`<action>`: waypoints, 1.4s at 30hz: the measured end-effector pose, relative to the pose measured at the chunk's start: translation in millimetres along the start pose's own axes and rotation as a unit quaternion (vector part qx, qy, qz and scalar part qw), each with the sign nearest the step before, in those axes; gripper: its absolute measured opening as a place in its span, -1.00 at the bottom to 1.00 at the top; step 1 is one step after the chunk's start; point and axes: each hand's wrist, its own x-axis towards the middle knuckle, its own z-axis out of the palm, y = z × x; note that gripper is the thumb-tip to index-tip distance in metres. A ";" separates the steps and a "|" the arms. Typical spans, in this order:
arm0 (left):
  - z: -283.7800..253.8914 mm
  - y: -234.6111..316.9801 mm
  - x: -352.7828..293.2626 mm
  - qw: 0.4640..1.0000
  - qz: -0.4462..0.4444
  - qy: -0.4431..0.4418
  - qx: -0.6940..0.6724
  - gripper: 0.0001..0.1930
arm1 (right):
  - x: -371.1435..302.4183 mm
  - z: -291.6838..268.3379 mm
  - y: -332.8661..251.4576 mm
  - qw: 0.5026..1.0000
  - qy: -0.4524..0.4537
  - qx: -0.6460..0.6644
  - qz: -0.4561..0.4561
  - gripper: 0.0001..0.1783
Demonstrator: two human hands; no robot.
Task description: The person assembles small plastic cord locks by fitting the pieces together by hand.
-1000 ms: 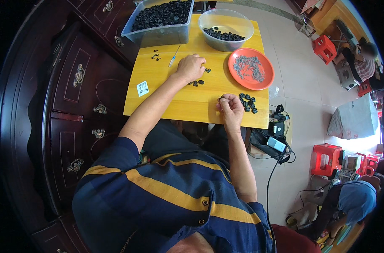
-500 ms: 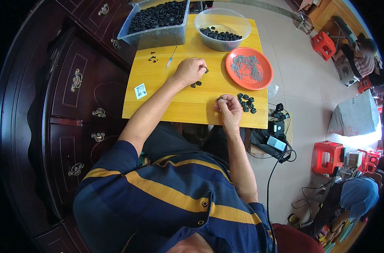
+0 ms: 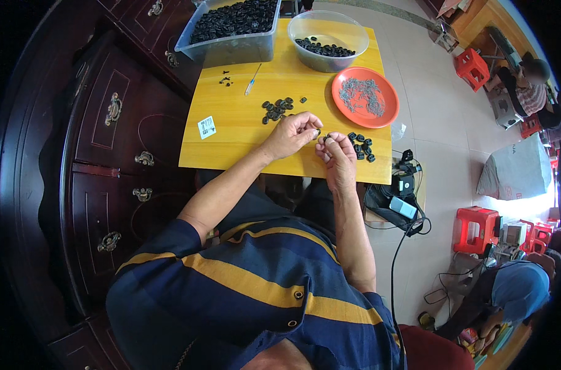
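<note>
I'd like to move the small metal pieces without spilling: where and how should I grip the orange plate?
I'd grip the orange plate at its right rim, coming from the right, thumb above, fingers beneath. That rim appears to jut past the yellow table's edge. Keep it level; many small metal pieces lie loose inside.

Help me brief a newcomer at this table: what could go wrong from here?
The orange plate appears to overhang the right edge of the yellow table, so a bump might scatter its thin grey pieces onto the floor. The loose black parts beside the right hand could be nudged toward that edge. The small black piece pinched by the left hand may slip.
</note>
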 end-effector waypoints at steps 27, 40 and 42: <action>5.0 14.0 -6.7 0.998 -0.021 -0.045 -0.038 -0.76 | -1.6 -14.9 3.5 0.987 -0.043 0.153 0.020 -0.88; 0.6 20.1 -8.0 0.990 -0.071 0.004 -0.119 -0.81 | -2.5 -13.3 3.7 0.993 -0.040 0.111 0.014 -0.88; 0.2 18.8 -8.3 0.988 -0.077 0.000 -0.137 -0.80 | -3.3 -11.5 2.0 0.993 -0.033 0.110 0.021 -0.88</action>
